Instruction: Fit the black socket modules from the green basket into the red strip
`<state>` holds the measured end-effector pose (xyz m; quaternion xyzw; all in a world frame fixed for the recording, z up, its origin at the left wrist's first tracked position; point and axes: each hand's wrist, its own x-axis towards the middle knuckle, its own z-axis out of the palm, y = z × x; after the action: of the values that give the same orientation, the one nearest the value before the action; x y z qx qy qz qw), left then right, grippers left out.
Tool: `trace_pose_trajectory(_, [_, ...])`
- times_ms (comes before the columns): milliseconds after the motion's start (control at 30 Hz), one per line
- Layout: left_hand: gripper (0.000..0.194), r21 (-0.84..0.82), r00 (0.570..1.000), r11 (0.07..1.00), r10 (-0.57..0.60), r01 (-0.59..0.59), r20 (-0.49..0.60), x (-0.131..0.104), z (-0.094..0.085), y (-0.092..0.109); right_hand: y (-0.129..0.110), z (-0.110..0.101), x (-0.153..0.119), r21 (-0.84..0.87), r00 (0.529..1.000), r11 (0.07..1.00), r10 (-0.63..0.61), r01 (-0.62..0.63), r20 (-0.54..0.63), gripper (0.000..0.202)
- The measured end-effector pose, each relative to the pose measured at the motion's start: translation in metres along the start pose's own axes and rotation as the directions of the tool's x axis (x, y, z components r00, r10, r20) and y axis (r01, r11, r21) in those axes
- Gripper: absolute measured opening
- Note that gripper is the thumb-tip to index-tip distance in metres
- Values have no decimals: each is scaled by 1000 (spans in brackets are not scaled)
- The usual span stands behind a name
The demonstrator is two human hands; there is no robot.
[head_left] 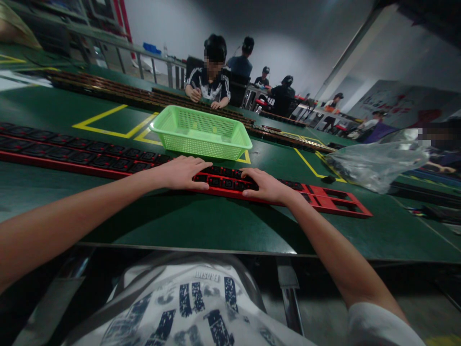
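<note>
A long red rail-like frame (230,194) lies across the green table in front of me. Two rows of square black parts (215,182) with red details fill much of its length. My left hand (183,174) rests across the frame, its fingers stretched out and the thumb apart on the near side. To its right, my right hand (265,185) lies over the same frame, fingers slightly bent and spread from the thumb. Both hands touch the frame; nothing shows between the fingers. The palms hide some of the black parts.
A light green plastic basket (201,144) stands just behind the frame. Right of it is a clear plastic bag (378,158). Long dark strips (118,91) lie along the far table side, where a person (211,79) sits. Yellow tape (104,130) marks the tabletop.
</note>
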<state>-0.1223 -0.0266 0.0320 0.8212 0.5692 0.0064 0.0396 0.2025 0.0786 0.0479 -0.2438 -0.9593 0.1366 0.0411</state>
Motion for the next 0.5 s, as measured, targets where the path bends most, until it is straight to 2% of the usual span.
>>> trace_pose_trajectory(500, [96, 6, 1000, 1000, 3, -3, 4, 0, 0, 0, 2, 1, 0, 4, 1000, 1000, -10, 10, -5, 58])
